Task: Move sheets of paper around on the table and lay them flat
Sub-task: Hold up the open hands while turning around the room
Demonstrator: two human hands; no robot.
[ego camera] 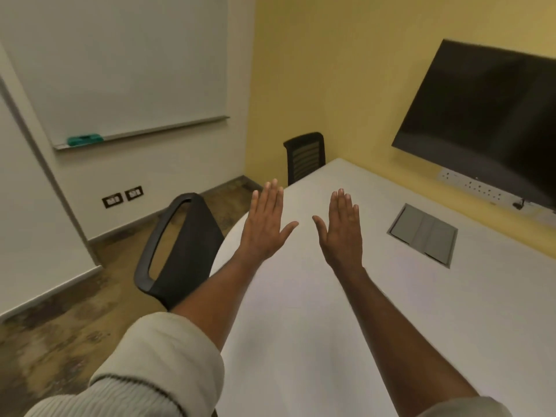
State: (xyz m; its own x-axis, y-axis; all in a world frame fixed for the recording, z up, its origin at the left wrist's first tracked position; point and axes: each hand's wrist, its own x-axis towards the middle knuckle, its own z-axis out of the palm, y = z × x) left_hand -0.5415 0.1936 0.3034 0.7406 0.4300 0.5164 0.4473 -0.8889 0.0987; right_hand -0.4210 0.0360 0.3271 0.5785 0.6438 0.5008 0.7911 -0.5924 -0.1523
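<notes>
Both my arms reach out over a white table (346, 311). My left hand (266, 224) is held flat with fingers together and thumb out, above the table's left edge. My right hand (343, 227) is held the same way, a hand's width to its right. Neither hand holds anything. I see no sheet of paper anywhere in this view.
A grey cable hatch (422, 234) is set into the table to the right of my hands. A black chair (177, 251) stands at the table's left edge, another black chair (305, 156) at the far end. A dark screen (481, 124) hangs on the yellow wall.
</notes>
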